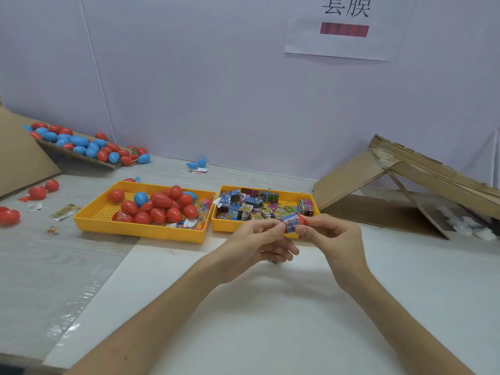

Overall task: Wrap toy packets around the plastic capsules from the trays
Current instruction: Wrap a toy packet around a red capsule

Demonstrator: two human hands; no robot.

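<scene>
**One capsule, sleeved and held at both ends**

Head view. Most of the capsule [302, 220] is hidden: only its glossy red tip shows, because a blue printed packet [290, 223] sits round its middle and my fingertips cover the ends. My left hand [259, 239] pinches the left end and my right hand [332, 236] pinches the right end, holding it in the air just in front of the right tray [227, 227]. The print on the packet is too small to read. A small dark thing under my left hand is mostly hidden and I cannot tell what it is.

The left tray [140, 230] is yellow plastic with a perforated floor and holds a heap of capsules [159, 207], smooth egg shapes, mostly red, a few blue. The right tray, touching it, holds a pile of packets [251, 207], crinkled and many-coloured.

Both trays stand on a pale wood-grain table [54, 261]; a white sheet [243, 320] lies below my arms. Loose capsules [81, 144] lie on a cardboard slab [21, 158] at far left. A cardboard ramp [351, 180] on the right is cut off by the frame edge, with blurred white bits beneath. On the pale wall [216, 90] hangs a paper sign [346, 25], its top cropped.
</scene>
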